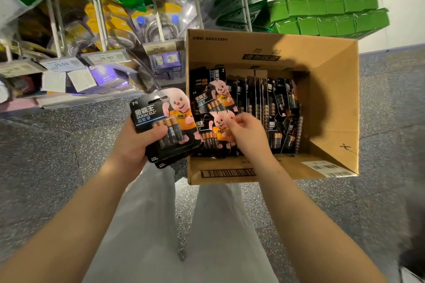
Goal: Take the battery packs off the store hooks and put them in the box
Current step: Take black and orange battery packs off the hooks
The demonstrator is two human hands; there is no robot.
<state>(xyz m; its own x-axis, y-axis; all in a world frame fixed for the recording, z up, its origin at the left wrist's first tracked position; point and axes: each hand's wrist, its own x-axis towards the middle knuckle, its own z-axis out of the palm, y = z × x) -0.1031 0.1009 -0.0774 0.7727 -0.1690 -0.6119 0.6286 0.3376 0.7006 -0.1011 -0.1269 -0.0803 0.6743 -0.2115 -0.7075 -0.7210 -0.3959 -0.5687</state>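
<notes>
The left hand (134, 142) grips a small stack of black carded battery packs (166, 126) beside the open brown cardboard box (333, 108), feeding the right hand (247, 135), whose loosely curled fingers seem to settle a pack inside.

Speckled grey floor (379, 190); open cardboard box (333, 103) sits directly on it, beside the store shelf base (69, 101).

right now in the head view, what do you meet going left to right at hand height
left hand → battery packs it grips → right hand over the box → upright packs → box's right wall → speckled floor
</notes>
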